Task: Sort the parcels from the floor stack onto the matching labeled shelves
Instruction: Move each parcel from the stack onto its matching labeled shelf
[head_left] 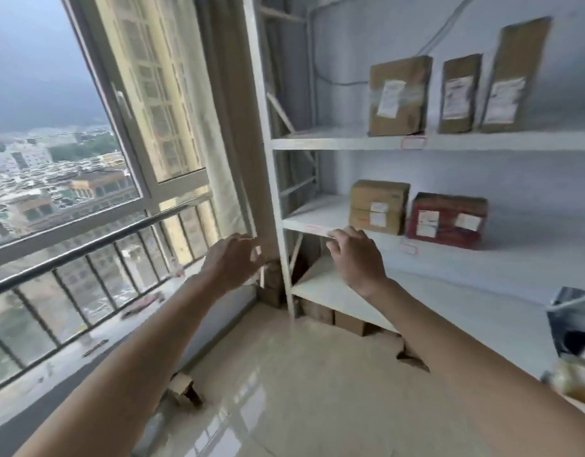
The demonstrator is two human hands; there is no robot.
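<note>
A white shelf unit (334,141) stands on the right. Its upper shelf carries three brown parcels (398,97) standing upright. The middle shelf (312,219) holds a brown box (378,206) and a red parcel (447,221). Several brown boxes (350,321) lie on the floor under the lowest shelf. My left hand (231,262) is raised in front of the shelf's corner post, fingers loosely spread, holding nothing. My right hand (357,255) hangs just before the middle shelf's front edge, fingers relaxed and empty.
A large window with a metal railing (86,245) fills the left side. A torn cardboard piece (184,389) lies on the glossy tile floor near the sill. Dark and yellowish packages (574,328) sit at the right edge on the lower shelf.
</note>
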